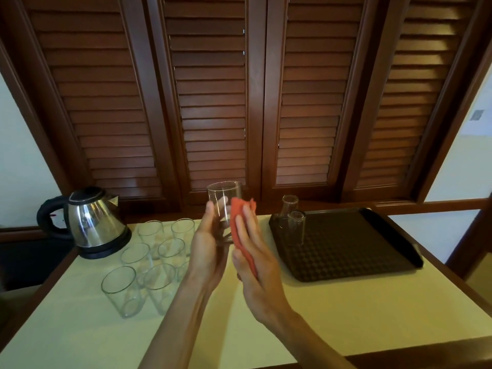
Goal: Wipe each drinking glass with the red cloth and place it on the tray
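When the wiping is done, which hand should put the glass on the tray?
Probably the left hand: it already grips the glass. The right hand is nearer the tray but presses the red cloth against the glass.

At the back left of your pale counter [319,315] stands a steel kettle [93,222] with a black handle, on its black base. Behind it you face dark wooden louvred shutters [213,102], with pale wall [21,161] on either side.
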The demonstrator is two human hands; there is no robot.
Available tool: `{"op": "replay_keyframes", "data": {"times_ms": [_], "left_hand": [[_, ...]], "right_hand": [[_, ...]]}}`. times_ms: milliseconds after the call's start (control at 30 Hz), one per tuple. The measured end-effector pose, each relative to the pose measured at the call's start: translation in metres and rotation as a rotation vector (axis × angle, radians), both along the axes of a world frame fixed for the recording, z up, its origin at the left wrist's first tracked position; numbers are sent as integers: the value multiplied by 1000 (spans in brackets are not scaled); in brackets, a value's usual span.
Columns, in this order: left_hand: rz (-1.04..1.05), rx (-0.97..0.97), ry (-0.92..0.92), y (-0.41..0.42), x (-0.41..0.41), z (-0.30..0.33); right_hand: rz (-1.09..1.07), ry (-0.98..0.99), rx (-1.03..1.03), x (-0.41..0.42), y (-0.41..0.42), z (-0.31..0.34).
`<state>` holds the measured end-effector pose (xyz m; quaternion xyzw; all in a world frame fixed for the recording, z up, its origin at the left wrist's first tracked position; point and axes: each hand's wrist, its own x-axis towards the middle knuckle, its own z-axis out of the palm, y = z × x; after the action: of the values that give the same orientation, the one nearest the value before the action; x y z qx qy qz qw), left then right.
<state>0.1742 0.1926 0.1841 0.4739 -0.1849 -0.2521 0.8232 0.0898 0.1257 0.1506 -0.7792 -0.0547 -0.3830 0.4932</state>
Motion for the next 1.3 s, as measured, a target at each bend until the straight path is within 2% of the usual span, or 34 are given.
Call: {"op": "replay_keyframes", "data": {"times_ms": [100, 167, 300, 367, 467, 633, 733, 833, 967, 1133, 1300], "left_hand": [[0, 128, -231, -1, -9, 0], [8, 140, -295, -3, -14, -1], [205, 183, -430, -4, 1, 11], [265, 259, -497, -5, -2, 9], [222, 320, -537, -11, -22, 4], [262, 257, -507, -10, -1, 14], [289, 290, -547, -10, 0, 5], [273, 338, -598, -12, -12, -2], [340, 314, -517, -13, -1, 6], [225, 327, -455, -11, -18, -9], [204, 148, -321, -6, 3, -3]], "right_hand": [[133, -16, 395, 4, -18, 17], [195, 15, 622, 11, -34, 36], [278, 68, 783, -2, -15, 25], [264, 63, 764, -2, -13, 21], [163, 47, 662, 4, -29, 37], [274, 77, 655, 0, -11, 23], [176, 72, 617, 5, -22, 23], [169, 59, 682, 11, -33, 34], [172, 106, 576, 7, -14, 9], [137, 113, 559, 15, -35, 32], [131, 117, 421, 3, -14, 11]]}}
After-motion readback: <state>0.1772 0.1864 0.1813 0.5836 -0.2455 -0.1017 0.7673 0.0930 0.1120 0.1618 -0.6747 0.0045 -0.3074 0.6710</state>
